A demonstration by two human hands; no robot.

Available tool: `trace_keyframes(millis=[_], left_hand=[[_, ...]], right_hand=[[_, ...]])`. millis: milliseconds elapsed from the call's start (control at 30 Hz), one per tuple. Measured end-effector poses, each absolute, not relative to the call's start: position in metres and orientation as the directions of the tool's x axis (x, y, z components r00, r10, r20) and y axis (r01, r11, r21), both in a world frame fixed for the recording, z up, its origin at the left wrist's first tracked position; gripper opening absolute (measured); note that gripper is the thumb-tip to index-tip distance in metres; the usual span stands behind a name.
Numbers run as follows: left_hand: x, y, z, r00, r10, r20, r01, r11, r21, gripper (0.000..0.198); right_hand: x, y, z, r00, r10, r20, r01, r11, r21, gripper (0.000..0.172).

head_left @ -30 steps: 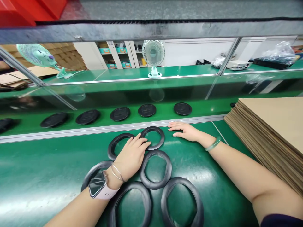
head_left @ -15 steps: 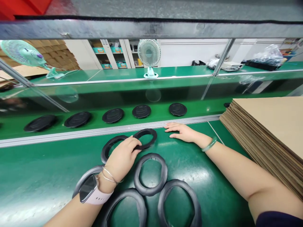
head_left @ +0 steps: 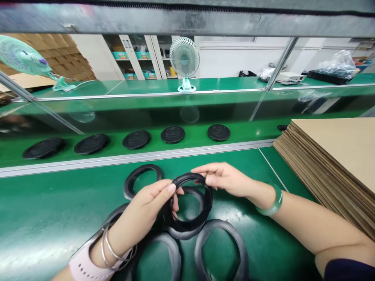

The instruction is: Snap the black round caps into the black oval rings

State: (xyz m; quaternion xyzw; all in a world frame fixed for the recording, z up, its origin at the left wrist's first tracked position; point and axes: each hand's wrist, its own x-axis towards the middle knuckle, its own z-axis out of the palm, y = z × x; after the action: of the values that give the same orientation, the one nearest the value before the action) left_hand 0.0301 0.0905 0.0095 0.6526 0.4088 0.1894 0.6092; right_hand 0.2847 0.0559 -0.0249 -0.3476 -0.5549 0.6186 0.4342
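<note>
A black ring [head_left: 207,205] with a smooth, glossy surface is raised and tilted between my two hands. My left hand [head_left: 154,201] is closed on its left side, thumb on top and fingers curled through the opening. At the upper right of the ring, my right hand [head_left: 227,180] pinches the rim between thumb and fingers. Beneath the held ring, a grey-black ring [head_left: 183,235] lies partly covered. Another ring [head_left: 128,187] rests beyond my left wrist. Nearer to me lie a ring [head_left: 243,253] and one more ring [head_left: 176,255]; my left forearm partly hides a further ring [head_left: 114,214].
Several black round discs [head_left: 219,132] sit in a row on the green belt [head_left: 193,140] behind a metal rail [head_left: 243,147]. A stack of cardboard sheets [head_left: 331,156] stands at right. A small fan [head_left: 184,58] is on the far bench; a metal beam [head_left: 187,25] crosses overhead.
The black ring has been lifted from the green table and brought nearer by my left hand. My right hand has closed from open onto its rim.
</note>
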Motion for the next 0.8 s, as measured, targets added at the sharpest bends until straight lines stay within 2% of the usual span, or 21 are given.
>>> trace_keyframes(millis=[100,167,233,300,400,533,600,667,700,733,800], left_hand=[[0.032,0.082,0.007,0.585,0.766,-0.268,0.267,0.130,0.955,0.044],[0.033,0.079,0.002,0.527,0.817,-0.235,0.164,0.173,0.971,0.051],[0.035,0.077,-0.004,0.504,0.841,-0.196,0.081,0.180,0.980,0.051],[0.038,0.076,-0.009,0.543,0.817,-0.196,0.071,0.188,0.980,0.052],[0.044,0.075,-0.012,0.592,0.772,-0.231,0.092,0.219,0.971,0.056],[0.047,0.074,-0.010,0.504,0.836,-0.214,0.140,0.165,0.976,0.037],[0.045,0.072,-0.011,0.430,0.876,-0.218,0.196,0.144,0.970,0.037],[0.040,0.070,-0.014,0.378,0.893,-0.246,0.223,0.170,0.960,0.042],[0.037,0.068,-0.018,0.363,0.892,-0.268,0.223,0.195,0.955,0.044],[0.033,0.066,-0.024,0.356,0.888,-0.291,0.216,0.225,0.950,0.047],[0.025,0.061,-0.037,0.351,0.874,-0.336,0.197,0.282,0.939,0.050]], right_hand=[[0.273,0.047,-0.021,-0.421,0.907,-0.005,-0.233,-0.114,-0.966,0.038],[0.273,0.049,-0.025,-0.303,0.953,-0.023,-0.228,-0.096,-0.969,0.033],[0.275,0.055,-0.031,-0.177,0.984,-0.019,-0.260,-0.066,-0.963,0.037],[0.275,0.058,-0.037,-0.133,0.991,-0.016,-0.321,-0.058,-0.945,0.041],[0.269,0.054,-0.042,-0.153,0.988,0.006,-0.371,-0.051,-0.927,0.043],[0.267,0.056,-0.049,-0.277,0.960,0.049,-0.338,-0.050,-0.940,0.047],[0.280,0.070,-0.054,-0.256,0.966,0.041,-0.158,0.000,-0.987,0.043],[0.308,0.091,-0.057,-0.011,0.998,0.057,0.229,0.058,-0.972,0.032],[0.328,0.101,-0.058,0.173,0.978,0.113,0.458,0.022,-0.889,0.026],[0.350,0.111,-0.059,0.315,0.934,0.171,0.590,-0.051,-0.806,0.025],[0.396,0.124,-0.059,0.501,0.828,0.251,0.702,-0.220,-0.677,0.033]])
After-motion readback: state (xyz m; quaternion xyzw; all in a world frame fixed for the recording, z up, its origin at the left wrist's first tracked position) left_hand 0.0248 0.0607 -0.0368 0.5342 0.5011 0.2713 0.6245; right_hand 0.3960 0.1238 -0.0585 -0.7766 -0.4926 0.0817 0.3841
